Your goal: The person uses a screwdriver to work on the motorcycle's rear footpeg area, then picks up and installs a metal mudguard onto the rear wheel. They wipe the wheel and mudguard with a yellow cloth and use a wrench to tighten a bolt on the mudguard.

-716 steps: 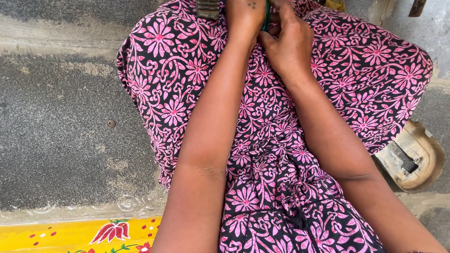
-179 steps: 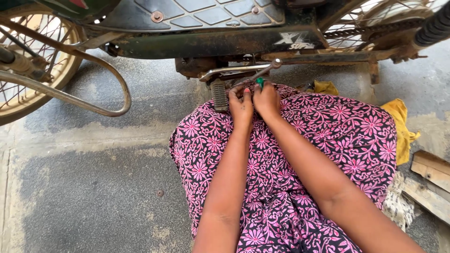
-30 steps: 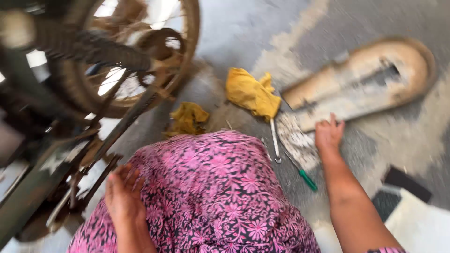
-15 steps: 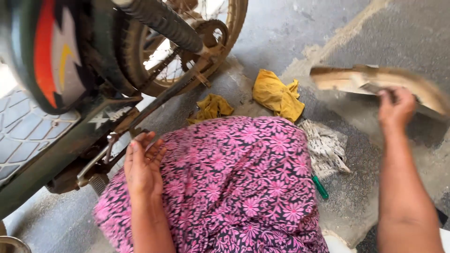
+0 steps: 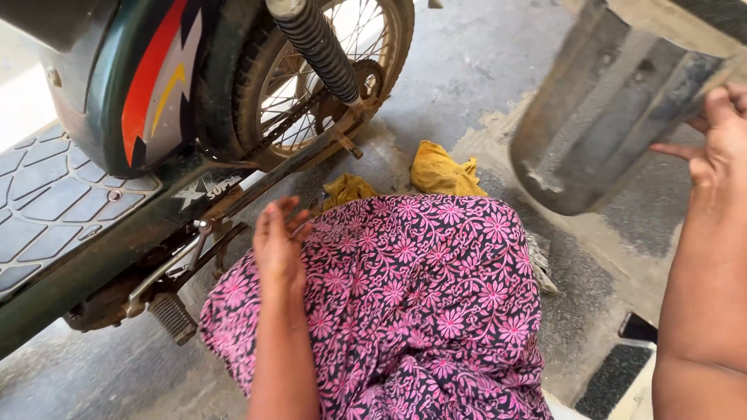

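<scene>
I see no packages, signs or screens. The only label is a pale decal [image 5: 204, 189] on the dark frame of the motorcycle [image 5: 117, 155], just below the green side panel [image 5: 148, 85], which carries red, orange and yellow stripes [image 5: 159, 78] running slantwise across it.
</scene>
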